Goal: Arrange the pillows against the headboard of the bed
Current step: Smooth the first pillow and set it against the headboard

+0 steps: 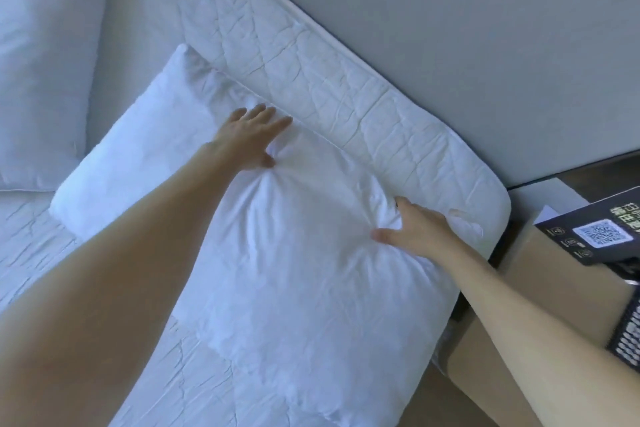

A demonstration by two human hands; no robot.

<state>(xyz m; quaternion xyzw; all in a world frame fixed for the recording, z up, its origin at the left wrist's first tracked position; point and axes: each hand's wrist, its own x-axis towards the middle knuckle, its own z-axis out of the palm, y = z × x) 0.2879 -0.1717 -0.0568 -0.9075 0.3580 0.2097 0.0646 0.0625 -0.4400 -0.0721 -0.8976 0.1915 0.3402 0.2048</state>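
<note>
A white pillow (294, 253) lies flat on the bed near the quilted mattress edge (311, 80) that runs along the grey headboard (450, 28). My left hand (251, 137) presses on the pillow's far edge, thumb pinching a fold of cloth. My right hand (412, 229) grips the pillow's right corner, with the fabric bunched between thumb and fingers. A second white pillow (45, 55) lies at the upper left, its near corner next to the first one.
A wrinkled white sheet (31, 246) covers the bed at the lower left. On the right a wooden nightstand (540, 274) holds a black card with a QR code (595, 236) and a dark object (627, 333) at the frame edge.
</note>
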